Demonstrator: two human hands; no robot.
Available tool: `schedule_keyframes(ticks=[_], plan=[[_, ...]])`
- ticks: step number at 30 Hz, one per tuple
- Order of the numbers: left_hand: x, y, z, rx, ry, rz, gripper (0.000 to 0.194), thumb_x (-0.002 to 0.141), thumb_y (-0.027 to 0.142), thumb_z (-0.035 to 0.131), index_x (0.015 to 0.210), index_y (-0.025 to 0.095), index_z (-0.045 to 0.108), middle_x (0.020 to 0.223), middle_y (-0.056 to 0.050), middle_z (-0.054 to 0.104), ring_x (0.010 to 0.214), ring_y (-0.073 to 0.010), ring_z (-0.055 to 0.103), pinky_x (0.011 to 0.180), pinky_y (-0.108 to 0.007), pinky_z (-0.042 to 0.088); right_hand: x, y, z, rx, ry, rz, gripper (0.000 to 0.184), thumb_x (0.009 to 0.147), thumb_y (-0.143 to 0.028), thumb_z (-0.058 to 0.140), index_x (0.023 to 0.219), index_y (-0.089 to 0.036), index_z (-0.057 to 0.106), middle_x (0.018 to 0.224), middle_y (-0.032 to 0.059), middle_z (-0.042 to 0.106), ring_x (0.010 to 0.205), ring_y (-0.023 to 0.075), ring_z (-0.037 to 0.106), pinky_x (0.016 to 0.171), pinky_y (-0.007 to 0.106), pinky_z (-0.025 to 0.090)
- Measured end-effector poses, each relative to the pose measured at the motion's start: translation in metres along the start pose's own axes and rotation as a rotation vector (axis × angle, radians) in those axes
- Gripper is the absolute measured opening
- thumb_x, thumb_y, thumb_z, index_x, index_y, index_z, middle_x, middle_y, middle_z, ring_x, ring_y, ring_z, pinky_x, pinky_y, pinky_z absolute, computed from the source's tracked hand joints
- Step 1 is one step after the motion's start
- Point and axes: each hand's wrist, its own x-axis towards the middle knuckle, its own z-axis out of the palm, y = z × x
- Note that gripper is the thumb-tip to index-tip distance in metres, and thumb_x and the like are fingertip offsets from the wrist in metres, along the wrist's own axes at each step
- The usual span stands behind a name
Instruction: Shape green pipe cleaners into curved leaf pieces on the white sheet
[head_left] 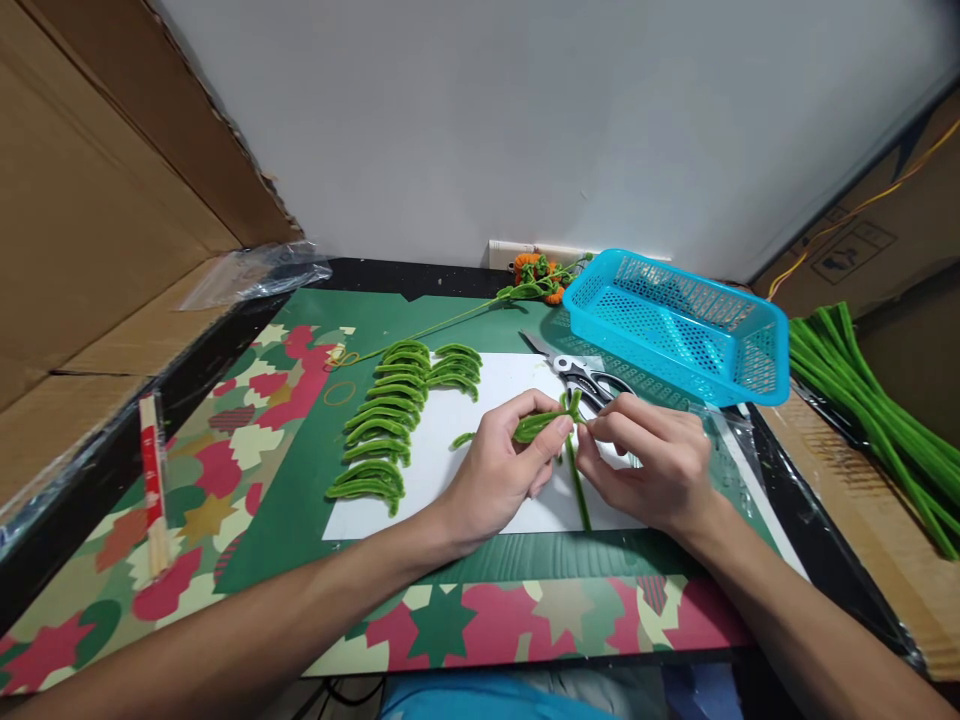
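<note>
Over the white paper [442, 500], my left hand [514, 450] is closed on a folded green pipe cleaner leaf [534, 426]. Close beside it, my right hand [649, 450] pinches at the tip of the same leaf, where short green ends stick up. A straight green pipe cleaner [579, 490] reaches down between the hands. To the left lie stacked rows of curved green pipe cleaner leaves [386, 410], with a smaller group [455, 368] beside them. Scissors [574, 368] with dark handles lie just behind my hands, their handles partly hidden.
A blue plastic basket [675, 330] stands at the back right. Behind the paper lies an orange-and-green pipe cleaner flower [536, 272] on a long stem. At far right is a bundle of green pipe cleaners [874, 420]; chopsticks in a red wrapper [154, 480] lie left.
</note>
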Motion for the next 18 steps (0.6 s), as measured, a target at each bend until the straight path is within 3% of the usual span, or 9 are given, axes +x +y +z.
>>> schedule_keyframes(ticks=[5,11,18], plan=[[0.0011,0.0,-0.0019,-0.035,-0.007,-0.019,0.027,0.097,0.043,0.07,0.097,0.02,0.056,0.066,0.008,0.048,0.042,-0.0038,0.042,0.04,-0.017,0.03,0.0001,0.0031,-0.0005,0.08,-0.087,0.021,0.018,0.095,-0.017,0.063,0.078,-0.021,0.062,0.07,0.001,0.066,0.053,0.0117,0.053,0.052,0.027,0.04],[0.0007,-0.0016,-0.0016,-0.077,-0.088,-0.059,0.035,0.104,0.049,0.056,0.087,0.019,0.05,0.077,0.003,0.057,0.045,-0.003,0.044,0.04,-0.017,0.029,0.0025,0.0028,-0.0012,0.189,-0.113,0.139,0.022,0.1,-0.016,0.059,0.078,-0.019,0.063,0.066,-0.0003,0.057,0.054,0.0112,0.049,0.051,0.026,0.037],[0.0005,-0.001,-0.0041,-0.053,-0.081,-0.05,0.029,0.102,0.046,0.059,0.094,0.019,0.054,0.079,0.003,0.056,0.043,-0.0028,0.045,0.039,-0.017,0.028,0.0011,0.0001,0.0,0.24,-0.133,0.186,0.024,0.101,-0.017,0.058,0.078,-0.018,0.064,0.066,-0.0003,0.057,0.055,0.0113,0.049,0.054,0.026,0.038]])
